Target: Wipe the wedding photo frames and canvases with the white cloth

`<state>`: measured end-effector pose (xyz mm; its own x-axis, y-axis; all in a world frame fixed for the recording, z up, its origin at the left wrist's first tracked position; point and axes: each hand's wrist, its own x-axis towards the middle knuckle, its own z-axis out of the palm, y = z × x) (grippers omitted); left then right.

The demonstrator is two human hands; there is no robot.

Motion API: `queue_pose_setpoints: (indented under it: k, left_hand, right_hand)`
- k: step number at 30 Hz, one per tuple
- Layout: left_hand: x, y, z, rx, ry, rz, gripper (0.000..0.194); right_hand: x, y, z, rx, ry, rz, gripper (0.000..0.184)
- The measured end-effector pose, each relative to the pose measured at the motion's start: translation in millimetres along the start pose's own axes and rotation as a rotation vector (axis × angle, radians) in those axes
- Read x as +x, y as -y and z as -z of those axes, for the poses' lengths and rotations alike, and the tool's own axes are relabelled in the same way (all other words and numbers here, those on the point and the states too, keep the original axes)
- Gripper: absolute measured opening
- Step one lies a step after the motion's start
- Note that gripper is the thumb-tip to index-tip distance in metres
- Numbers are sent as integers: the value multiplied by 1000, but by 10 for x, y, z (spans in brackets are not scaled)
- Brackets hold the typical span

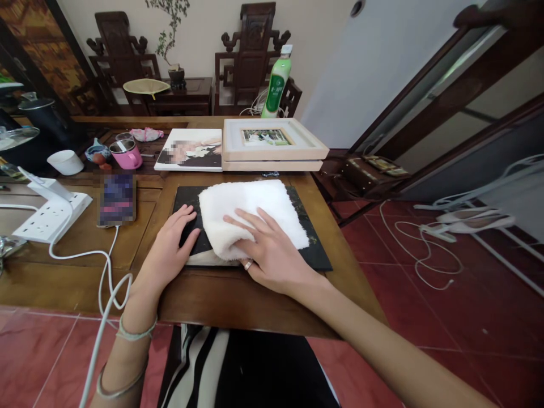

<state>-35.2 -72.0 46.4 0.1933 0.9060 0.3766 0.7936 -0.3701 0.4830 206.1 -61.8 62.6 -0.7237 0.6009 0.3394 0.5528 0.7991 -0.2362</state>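
Note:
A dark flat picture panel [312, 249] lies on the wooden table [221, 300] in front of me. A white fluffy cloth [259, 207] covers most of its middle. My right hand [267, 252] lies flat on the near part of the cloth, fingers stretched out and a ring showing. My left hand [172, 241] rests flat on the panel's left edge, fingers spread, beside the cloth.
Behind the panel lie a photo print [191, 148] and two stacked light wooden frames [272, 144], with a green bottle [276, 82] beyond. At left are a phone [117, 198] on a white cable, a white power strip [51, 212], a pink mug [126, 153] and a white bowl [66, 161]. Cables lie on the red floor at right.

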Motion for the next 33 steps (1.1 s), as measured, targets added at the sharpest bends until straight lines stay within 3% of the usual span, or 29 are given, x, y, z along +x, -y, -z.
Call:
queue_pose_setpoints:
  k: [10,17,26,33]
  left_hand:
    - [-45,88,62,-17,-16,-4,35]
    - [-56,100,66,-12,-20,-7,36]
    - [-14,127,132,-14,-22,0,36]
    - [28,77,56,-18,-20,-2,35]
  right_hand:
    - [-179,-184,54,-77,-67,44,29]
    - [-445,-399,101,-180,-160,-34,17]
    - [-407,-141,44,-241,-222,-100,15]
    - [-290,40,-76,-181,-234,-12,21]
